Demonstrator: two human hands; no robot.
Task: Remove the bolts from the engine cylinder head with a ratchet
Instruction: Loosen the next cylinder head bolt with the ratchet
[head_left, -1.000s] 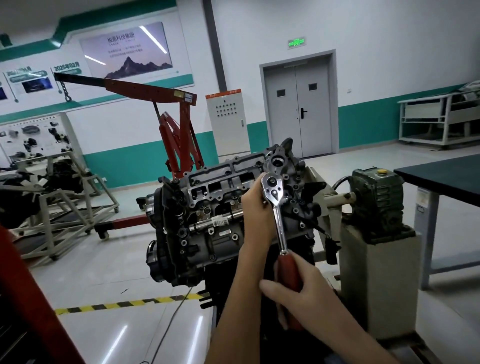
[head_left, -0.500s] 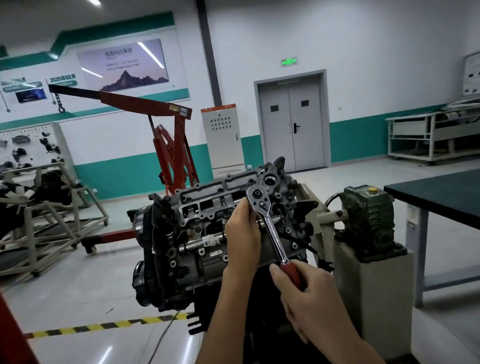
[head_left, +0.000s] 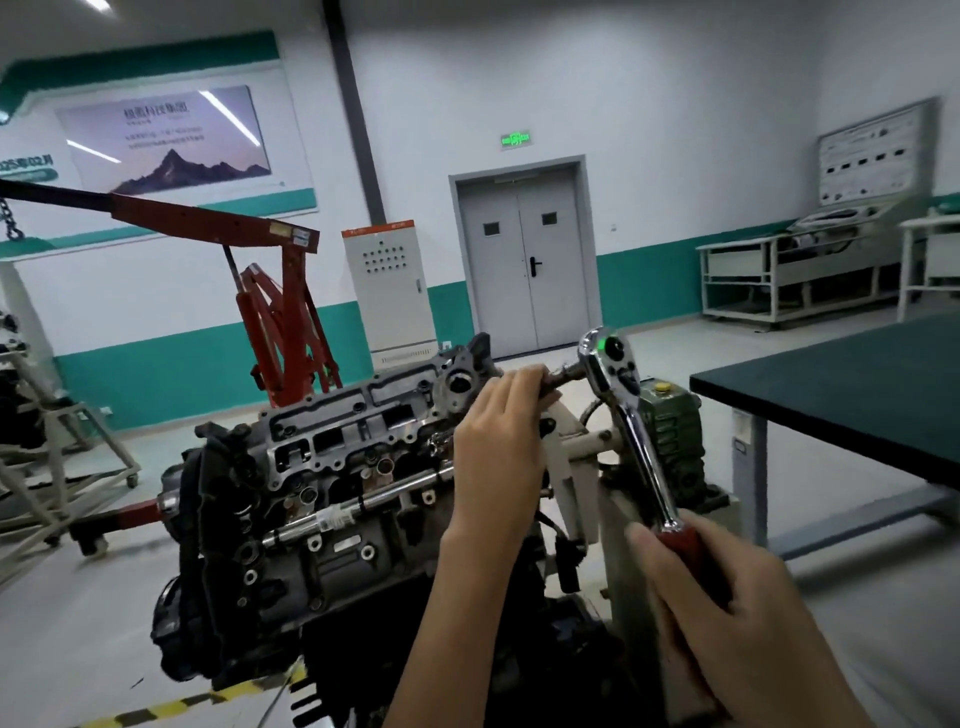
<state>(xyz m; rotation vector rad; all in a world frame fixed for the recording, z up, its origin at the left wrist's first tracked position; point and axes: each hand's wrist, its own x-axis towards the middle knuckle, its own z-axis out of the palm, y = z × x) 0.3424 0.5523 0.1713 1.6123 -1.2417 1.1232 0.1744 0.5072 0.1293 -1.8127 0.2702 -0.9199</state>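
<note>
The cylinder head (head_left: 337, 441) is seen on top of the engine (head_left: 249, 571), turned so that its open face is tilted toward the camera; a bright metal rail (head_left: 363, 501) is shown lying along that face. The ratchet (head_left: 641, 452) is held just beyond the right end of the cylinder head, clear of it, with its chrome head uppermost and its shaft slanted down to the right; its red handle (head_left: 685, 545) is gripped in the right hand (head_left: 737, 623), whose fingers are wrapped round it, below and to the right of the cylinder head. The left hand (head_left: 493, 447) is raised in front of the cylinder head's right end; its fingertips are curled round the dark socket (head_left: 563, 375) fitted under the ratchet's head; whether a bolt is lodged in that socket cannot be told. A green gearbox (head_left: 675, 436) is partly hidden behind the ratchet, right of the cylinder head; a dark-topped bench (head_left: 831, 395) is set further right of it. A red engine crane (head_left: 280, 312) is stood behind the cylinder head to the left, a pale control cabinet (head_left: 389, 291) directly behind it, and a grey double door (head_left: 524, 260) behind it to the right; a strip of yellow-and-black floor tape (head_left: 171, 706) is laid below the cylinder head to the left.
</note>
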